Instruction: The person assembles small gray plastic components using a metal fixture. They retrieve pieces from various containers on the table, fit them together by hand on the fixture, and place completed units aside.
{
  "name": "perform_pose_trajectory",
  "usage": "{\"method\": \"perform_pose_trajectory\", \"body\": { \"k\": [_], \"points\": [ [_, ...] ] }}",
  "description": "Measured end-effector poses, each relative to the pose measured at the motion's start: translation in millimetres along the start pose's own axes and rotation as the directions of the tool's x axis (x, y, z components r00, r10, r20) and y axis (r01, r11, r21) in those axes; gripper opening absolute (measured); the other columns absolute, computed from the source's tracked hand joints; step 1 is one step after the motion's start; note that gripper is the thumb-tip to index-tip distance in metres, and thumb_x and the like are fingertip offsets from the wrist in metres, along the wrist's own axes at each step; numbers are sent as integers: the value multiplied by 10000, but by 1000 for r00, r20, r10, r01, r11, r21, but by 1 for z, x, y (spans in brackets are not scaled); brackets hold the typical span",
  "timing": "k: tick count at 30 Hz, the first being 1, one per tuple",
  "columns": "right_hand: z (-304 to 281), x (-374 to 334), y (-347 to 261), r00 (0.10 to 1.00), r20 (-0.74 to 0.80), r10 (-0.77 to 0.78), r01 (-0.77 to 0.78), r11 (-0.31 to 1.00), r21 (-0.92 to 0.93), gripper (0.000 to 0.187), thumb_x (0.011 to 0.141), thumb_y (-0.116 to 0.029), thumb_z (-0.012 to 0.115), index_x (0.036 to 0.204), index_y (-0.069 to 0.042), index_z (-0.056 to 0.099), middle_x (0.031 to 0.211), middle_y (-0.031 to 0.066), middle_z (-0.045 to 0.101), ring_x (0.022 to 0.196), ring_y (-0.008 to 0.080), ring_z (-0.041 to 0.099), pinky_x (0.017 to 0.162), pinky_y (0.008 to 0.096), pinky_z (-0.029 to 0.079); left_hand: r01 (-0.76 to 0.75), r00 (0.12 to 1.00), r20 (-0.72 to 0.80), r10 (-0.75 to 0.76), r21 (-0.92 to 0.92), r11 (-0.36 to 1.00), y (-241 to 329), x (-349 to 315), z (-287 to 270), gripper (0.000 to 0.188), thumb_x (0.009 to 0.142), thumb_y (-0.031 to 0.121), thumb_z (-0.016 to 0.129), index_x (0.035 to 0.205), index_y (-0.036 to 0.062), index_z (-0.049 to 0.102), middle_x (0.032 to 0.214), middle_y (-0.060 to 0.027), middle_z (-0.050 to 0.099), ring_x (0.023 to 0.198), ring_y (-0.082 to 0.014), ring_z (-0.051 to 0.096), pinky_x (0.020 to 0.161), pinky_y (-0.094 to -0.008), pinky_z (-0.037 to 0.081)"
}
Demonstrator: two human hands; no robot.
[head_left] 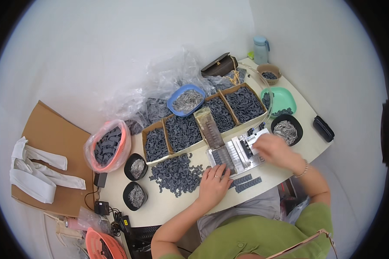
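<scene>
A metal assembly jig (240,152) lies near the table's front edge, with rows of dark grey plastic parts (224,158) on its left side. At its front left corner, my left hand (215,184) rests with fingers stretched out against those parts. My right hand (273,150) is over the jig's right end, fingers bent and drawn together; anything between them is too small or hidden to make out. A clear holder (209,128) with dark contents leans up behind the jig. Two short strips of grey parts (248,184) lie in front of it.
Behind the jig runs a divided cardboard tray (173,152) full of grey parts. A blue bowl (170,103) and black bowls (299,134) hold metal pins. Loose grey parts (175,175) are heaped at left. A green dish (289,100) and an air tube (270,93) stand at right.
</scene>
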State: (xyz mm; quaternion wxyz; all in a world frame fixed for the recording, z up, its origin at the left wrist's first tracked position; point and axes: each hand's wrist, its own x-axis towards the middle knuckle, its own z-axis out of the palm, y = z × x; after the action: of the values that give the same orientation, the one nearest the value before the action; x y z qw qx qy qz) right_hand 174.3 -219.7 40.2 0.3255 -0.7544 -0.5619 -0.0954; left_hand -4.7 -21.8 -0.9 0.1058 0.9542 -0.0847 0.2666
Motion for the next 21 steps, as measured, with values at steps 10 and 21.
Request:
{"method": "perform_pose_trajectory", "body": {
  "k": [10, 21],
  "points": [
    [73, 21, -24, 917, 225, -329, 341, 940, -17, 95, 739, -117, 575, 805, -76, 628, 827, 54, 563, 853, 218, 578, 716, 321, 484, 283, 956, -109, -271, 105, 953, -63, -25, -63, 344, 704, 140, 752, 1025, 58, 659, 1112, -130, 597, 1028, -317, 545, 883, -438, 408],
    [-105, 21, -127, 741, -576, -346, 646, 605, 467, 93, 829, -47, 583, 768, -111, 552, 824, 34, 512, 829, 205, 506, 868, 441, 474, 605, 793, -140, -594, 299, 738, -217, -77, -119, 141, 778, 76, 650, 903, 11, 656, 894, -174, 624, 869, -366, 581, 777, -447, 458]
  ]
}}
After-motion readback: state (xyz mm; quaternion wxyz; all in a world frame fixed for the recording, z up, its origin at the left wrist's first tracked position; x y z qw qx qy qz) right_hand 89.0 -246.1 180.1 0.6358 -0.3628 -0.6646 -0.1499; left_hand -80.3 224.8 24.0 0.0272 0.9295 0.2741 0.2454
